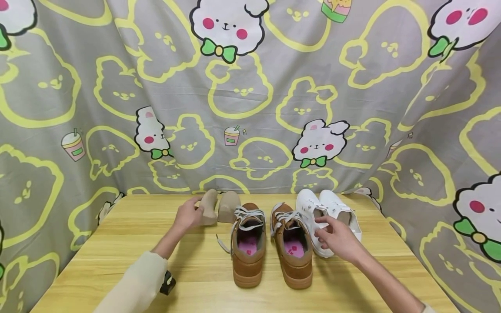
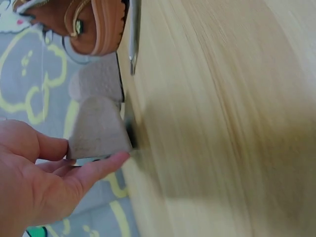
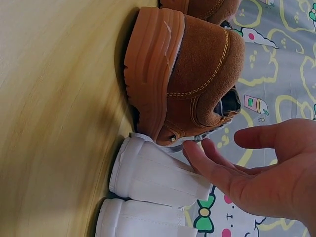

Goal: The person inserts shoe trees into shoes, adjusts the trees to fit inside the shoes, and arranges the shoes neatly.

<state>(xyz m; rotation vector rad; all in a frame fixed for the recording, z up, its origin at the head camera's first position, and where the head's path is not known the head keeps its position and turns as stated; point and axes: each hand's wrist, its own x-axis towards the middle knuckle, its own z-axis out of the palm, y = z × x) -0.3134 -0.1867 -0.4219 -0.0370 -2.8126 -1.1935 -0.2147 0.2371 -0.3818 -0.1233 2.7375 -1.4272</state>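
On the left, my left hand (image 1: 189,214) pinches the near end of a beige slipper (image 1: 209,208). From the left wrist view, the thumb and fingers hold the edges of that slipper (image 2: 98,131), a dark shadow under its side. Its mate (image 1: 229,208) stands right beside it. Over on the right, my right hand (image 1: 339,238) hovers by a pair of white shoes (image 1: 307,201), fingers loosely bent with nothing between them. The right wrist view puts its fingertips close to the nearer white shoe (image 3: 153,168) and the heel of a brown shoe (image 3: 202,69).
Two brown lace-up shoes, a left one (image 1: 248,263) and a right one (image 1: 298,267), stand mid-table between the hands, heels toward me. A loose lace (image 1: 223,244) trails from the left one. A patterned curtain (image 1: 242,130) hangs behind the wooden table (image 1: 203,291).
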